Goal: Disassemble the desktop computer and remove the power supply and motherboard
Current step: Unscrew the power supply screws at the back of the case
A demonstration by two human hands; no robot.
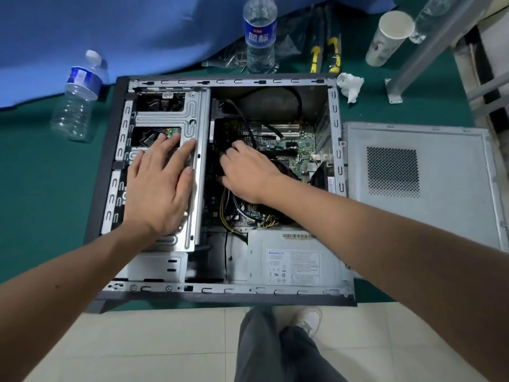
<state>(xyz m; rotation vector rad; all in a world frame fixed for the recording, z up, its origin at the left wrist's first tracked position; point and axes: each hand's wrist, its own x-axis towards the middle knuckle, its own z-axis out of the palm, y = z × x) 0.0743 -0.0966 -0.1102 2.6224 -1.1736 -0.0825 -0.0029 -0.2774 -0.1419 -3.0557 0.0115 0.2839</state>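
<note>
Grey trouser legs [275, 351] and a white shoe [309, 321] stand on pale floor tiles [165, 340] at the bottom of the view, just short of the green table [41, 188]. Two bare forearms reach forward from either side over the open computer case [220, 295], which lies on its side on that table with its inside facing up.

Nearest inside the case, at its front right corner, sits the power supply [292, 266], a grey metal box with a white label on top; yellow and black cables [228, 213] run from it toward the middle. Left of it, the left hand [159, 188] lies flat on the silver drive cage [192, 117], fingers straight and spread, pressing on the metal and gripping nothing. The right hand [248, 172] is down in the middle of the case, over the black cooler area beside the motherboard [297, 150]; its fingers curl downward, perhaps around a cable or connector, but their tips are hidden and I cannot tell what, if anything, they hold. The green motherboard shows beyond that hand, toward the far right of the case.

Right of the case, the removed side panel [413, 188] lies flat. Farther back are a crumpled tissue [349, 86], a tilted bottle [77, 97] at the left, an upright water bottle [260, 34], yellow-handled tools [325, 56], a paper cup [388, 37] and blue cloth [110, 28].
</note>
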